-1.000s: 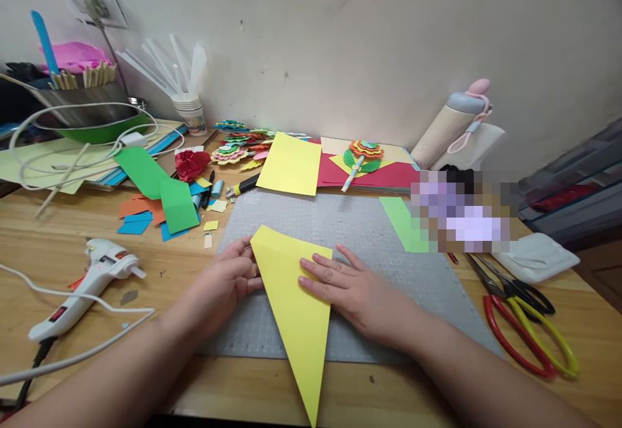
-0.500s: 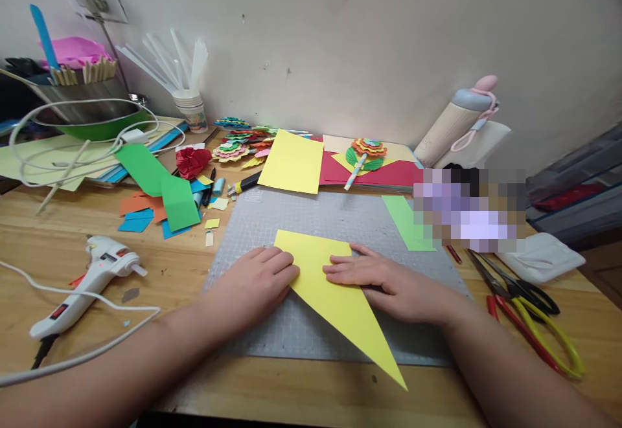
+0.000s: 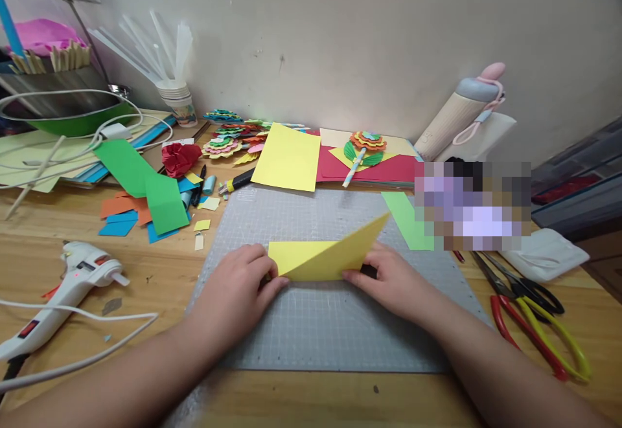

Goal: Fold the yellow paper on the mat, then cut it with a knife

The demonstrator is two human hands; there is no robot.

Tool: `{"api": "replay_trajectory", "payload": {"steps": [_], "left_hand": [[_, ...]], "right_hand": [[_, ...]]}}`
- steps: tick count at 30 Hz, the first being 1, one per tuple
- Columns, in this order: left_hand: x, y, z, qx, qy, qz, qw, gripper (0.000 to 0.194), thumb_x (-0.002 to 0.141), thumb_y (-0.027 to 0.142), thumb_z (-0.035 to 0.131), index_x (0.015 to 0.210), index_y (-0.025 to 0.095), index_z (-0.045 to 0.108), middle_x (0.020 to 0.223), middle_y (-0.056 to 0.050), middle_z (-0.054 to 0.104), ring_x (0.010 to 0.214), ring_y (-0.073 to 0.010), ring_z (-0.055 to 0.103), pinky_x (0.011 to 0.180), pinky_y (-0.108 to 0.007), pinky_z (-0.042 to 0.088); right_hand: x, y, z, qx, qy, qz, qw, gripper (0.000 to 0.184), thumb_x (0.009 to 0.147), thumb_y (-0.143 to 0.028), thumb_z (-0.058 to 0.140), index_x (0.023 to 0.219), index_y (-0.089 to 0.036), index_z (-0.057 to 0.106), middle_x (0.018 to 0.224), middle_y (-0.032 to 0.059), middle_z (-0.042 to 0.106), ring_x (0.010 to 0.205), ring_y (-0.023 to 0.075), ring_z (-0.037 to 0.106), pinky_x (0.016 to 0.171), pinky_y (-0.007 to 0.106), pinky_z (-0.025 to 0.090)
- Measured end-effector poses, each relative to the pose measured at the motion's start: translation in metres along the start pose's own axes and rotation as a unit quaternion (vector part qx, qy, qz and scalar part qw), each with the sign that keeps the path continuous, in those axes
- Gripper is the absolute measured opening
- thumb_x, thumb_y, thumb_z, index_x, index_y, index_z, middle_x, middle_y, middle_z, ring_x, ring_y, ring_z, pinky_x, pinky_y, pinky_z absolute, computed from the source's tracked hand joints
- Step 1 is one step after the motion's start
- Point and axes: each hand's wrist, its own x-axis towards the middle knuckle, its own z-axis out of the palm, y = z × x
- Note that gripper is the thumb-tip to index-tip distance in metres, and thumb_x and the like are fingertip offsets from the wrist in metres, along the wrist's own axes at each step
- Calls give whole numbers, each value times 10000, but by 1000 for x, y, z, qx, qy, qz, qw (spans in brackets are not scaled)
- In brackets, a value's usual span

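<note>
A sheet of yellow paper (image 3: pixel 311 259) lies over the grey cutting mat (image 3: pixel 330 331), partly folded. Its pointed flap slants up and back toward the right. My left hand (image 3: pixel 247 279) pinches the paper's left end, with the thumb along the near fold. At the right end my right hand (image 3: pixel 389 279) is closed on the paper, thumb in front and fingers behind it. A light green strip (image 3: pixel 408 221) rests on the mat behind my right hand.
On the left lies a white glue gun (image 3: pixel 68 292) with its cord. Green paper (image 3: pixel 168 204) and scraps lie behind it. Paper flowers (image 3: pixel 367 146) and another yellow sheet (image 3: pixel 289 159) are at the back. Scissors (image 3: pixel 519 285) and red- and yellow-handled tools (image 3: pixel 554 331) lie right.
The yellow paper's long point, which reached toward me over the mat's near edge, has been folded up and away. My hands went from lying flat on the paper to gripping its two ends.
</note>
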Motion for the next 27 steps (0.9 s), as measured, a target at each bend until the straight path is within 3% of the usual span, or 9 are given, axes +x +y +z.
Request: {"api": "replay_trajectory", "payload": {"steps": [3, 8, 12, 21, 25, 27], "left_hand": [[2, -4, -2, -6, 5, -20, 1000, 316, 930, 385, 491, 713, 185, 603, 806, -32, 558, 783, -203, 523, 708, -356, 420], [5, -6, -1, 22, 17, -33, 999, 309, 909, 390, 514, 688, 189, 595, 783, -31, 551, 765, -212, 517, 698, -368, 414], [7, -4, 0, 55, 12, -29, 998, 275, 903, 362, 511, 699, 189, 569, 797, -40, 552, 778, -228, 514, 686, -378, 410], [8, -4, 1, 56, 0, -29, 998, 238, 910, 342, 497, 729, 191, 529, 811, -38, 548, 785, -227, 507, 700, -387, 406], [10, -6, 2, 42, 11, 25, 999, 149, 933, 267, 464, 978, 216, 597, 996, -57, 590, 934, -248, 521, 789, -412, 401], [12, -7, 2, 41, 4, 88, 995, 310, 939, 174, 422, 1192, 293, 555, 1196, -53, 571, 1098, -262, 489, 883, -442, 368]], "right_hand": [[1, -4, 6, -30, 32, 39, 998, 156, 911, -287, 554, 918, -250, 705, 1115, 73, 628, 1015, 241, 579, 858, 410, 463], [4, -10, 12, -112, 65, 97, 987, 228, 908, -347, 546, 775, -213, 674, 861, 73, 606, 832, 238, 588, 714, 401, 477], [6, -11, 13, -151, 84, 112, 979, 352, 880, -392, 575, 586, -203, 532, 802, 61, 563, 750, 221, 568, 641, 372, 461], [7, -7, 11, -165, 88, 115, 976, 362, 896, -368, 557, 580, -212, 476, 780, 42, 542, 736, 208, 557, 639, 355, 434], [9, -5, 10, -171, 97, 112, 974, 359, 859, -390, 607, 572, -215, 480, 750, 31, 537, 686, 195, 548, 585, 328, 404], [10, -4, 10, -174, 100, 106, 974, 359, 844, -392, 626, 575, -216, 467, 730, 23, 529, 660, 188, 538, 567, 318, 389]]}}
